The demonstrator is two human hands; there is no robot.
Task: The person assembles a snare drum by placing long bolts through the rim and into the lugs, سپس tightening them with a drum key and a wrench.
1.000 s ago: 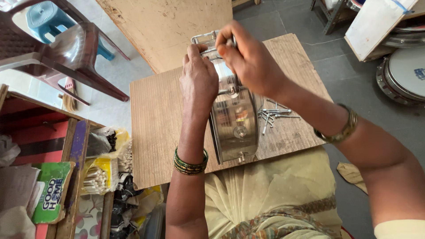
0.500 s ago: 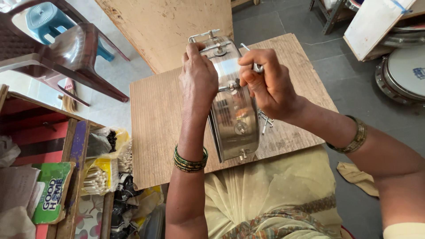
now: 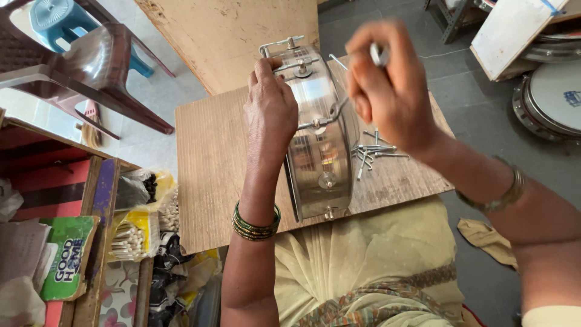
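Silver drum shell (image 3: 318, 157); green bangles (image 3: 256, 223).

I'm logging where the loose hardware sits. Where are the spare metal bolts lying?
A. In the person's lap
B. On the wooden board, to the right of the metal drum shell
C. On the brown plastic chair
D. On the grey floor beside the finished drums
B: the metal bolts lie in a loose pile on the wooden board, just right of the metal drum shell steadied by the left hand.

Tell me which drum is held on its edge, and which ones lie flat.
The shiny metal drum shell on the wooden board stands on its edge, steadied by the left hand. The white-headed drums at the right lie flat on the floor.
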